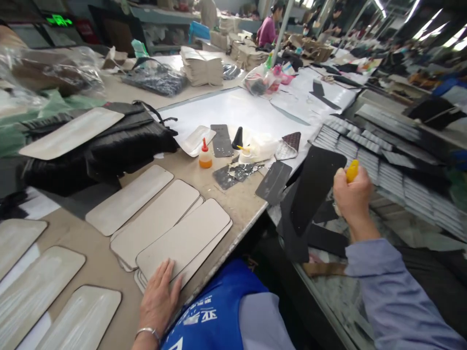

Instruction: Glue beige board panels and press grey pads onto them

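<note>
My left hand (pixel 160 295), a metal bangle at its wrist, lies with fingers stretched on the near end of a beige rounded panel (pixel 186 238), the top one of a small stack. Another stack of beige panels (pixel 156 221) lies beside it. Off to the right, my right hand (pixel 353 197) is raised and closed around a yellow-handled tool (pixel 352 171); the tool's working end is hidden. Just left of those fingers is a black rounded panel (pixel 317 182); whether they touch it I cannot tell.
On the bench stand a red-capped bottle of orange liquid (pixel 205 156) and a whitish glue container (pixel 255 148). Whitish-smeared panels (pixel 40 296) lie at left, a black bundle (pixel 105 138) behind. Rows of grey-white strips (pixel 390 180) cover the right-hand table. People work farther back.
</note>
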Demonstrator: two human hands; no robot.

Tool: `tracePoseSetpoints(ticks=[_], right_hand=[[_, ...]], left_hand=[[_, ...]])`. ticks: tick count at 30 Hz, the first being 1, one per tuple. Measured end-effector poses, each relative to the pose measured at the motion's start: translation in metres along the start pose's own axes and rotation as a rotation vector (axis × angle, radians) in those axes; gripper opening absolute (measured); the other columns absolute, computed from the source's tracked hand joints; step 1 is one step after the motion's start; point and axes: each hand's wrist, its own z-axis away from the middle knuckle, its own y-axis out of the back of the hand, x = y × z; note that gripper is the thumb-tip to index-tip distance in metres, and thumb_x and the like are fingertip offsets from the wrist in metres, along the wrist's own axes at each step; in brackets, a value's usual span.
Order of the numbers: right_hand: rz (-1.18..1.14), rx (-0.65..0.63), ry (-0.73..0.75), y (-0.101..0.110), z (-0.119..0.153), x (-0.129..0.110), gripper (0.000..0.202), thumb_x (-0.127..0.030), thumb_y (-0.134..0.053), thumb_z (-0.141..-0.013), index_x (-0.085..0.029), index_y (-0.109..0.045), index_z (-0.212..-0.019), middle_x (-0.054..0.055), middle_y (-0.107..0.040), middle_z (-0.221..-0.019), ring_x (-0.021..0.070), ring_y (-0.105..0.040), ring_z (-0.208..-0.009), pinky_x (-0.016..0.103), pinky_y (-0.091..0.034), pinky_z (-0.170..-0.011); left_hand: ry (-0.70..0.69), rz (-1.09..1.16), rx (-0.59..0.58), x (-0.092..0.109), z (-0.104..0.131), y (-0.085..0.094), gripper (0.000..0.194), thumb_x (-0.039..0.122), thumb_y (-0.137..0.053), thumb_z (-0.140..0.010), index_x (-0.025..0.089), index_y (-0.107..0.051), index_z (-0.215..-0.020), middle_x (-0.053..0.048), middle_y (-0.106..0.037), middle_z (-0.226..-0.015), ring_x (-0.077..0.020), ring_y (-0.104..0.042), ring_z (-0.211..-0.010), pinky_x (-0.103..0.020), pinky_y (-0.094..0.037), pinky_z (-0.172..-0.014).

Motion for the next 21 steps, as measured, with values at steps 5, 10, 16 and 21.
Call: tracePoseSetpoints(ticks=[5,10,16,21], right_hand=[[0.291,-0.058,-0.017,-0.022,0.019,0.069,0.019,-0.027,-0.039,-0.085,-0.014,-0.052,-0.089,0.007,-0.052,-0.073,0.0144,-0.04,-0.057,0.029,-0.024,-0.055],[0.421,-0.327,0.087,-0.088,0.086,0.102,0.022,-0.027,-0.037,-0.086,-0.015,-0.055,-0.085,0.007,-0.056,-0.075,0.0138,-0.045,-0.053,0.028,-0.025,-0.049],[0.255,-0.569,0.141,-0.149,0.147,0.111,0.026,-0.04,-0.038,-0.082,-0.02,-0.052,-0.073,0.005,-0.052,-0.057,0.0206,-0.049,-0.047,0.032,-0.032,-0.047],[0.051,-0.376,-0.041,-0.127,0.077,0.059,0.037,-0.042,-0.031,-0.081,-0.015,-0.056,-0.078,0.011,-0.055,-0.059,0.0266,-0.053,-0.056,0.04,-0.041,-0.056]], left_hand=[[-0.05,-0.018,-0.012,-0.007,0.002,-0.002,0.05,0.044,-0.039,-0.083,0.015,-0.05,-0.123,-0.014,-0.055,-0.125,-0.0277,-0.048,-0.119,-0.045,-0.042,-0.098],[-0.018,-0.05,-0.004,-0.003,0.003,0.0,0.048,0.042,-0.043,-0.083,0.016,-0.051,-0.122,-0.013,-0.055,-0.125,-0.0269,-0.049,-0.117,-0.045,-0.043,-0.098],[0.018,-0.074,-0.064,0.011,-0.004,0.016,0.041,0.036,-0.044,-0.084,0.016,-0.055,-0.118,-0.011,-0.057,-0.124,-0.0227,-0.051,-0.116,-0.038,-0.046,-0.096],[0.027,-0.033,-0.04,0.007,0.001,0.014,0.042,0.038,-0.047,-0.082,0.019,-0.055,-0.119,-0.01,-0.056,-0.125,-0.0231,-0.051,-0.116,-0.039,-0.046,-0.096]])
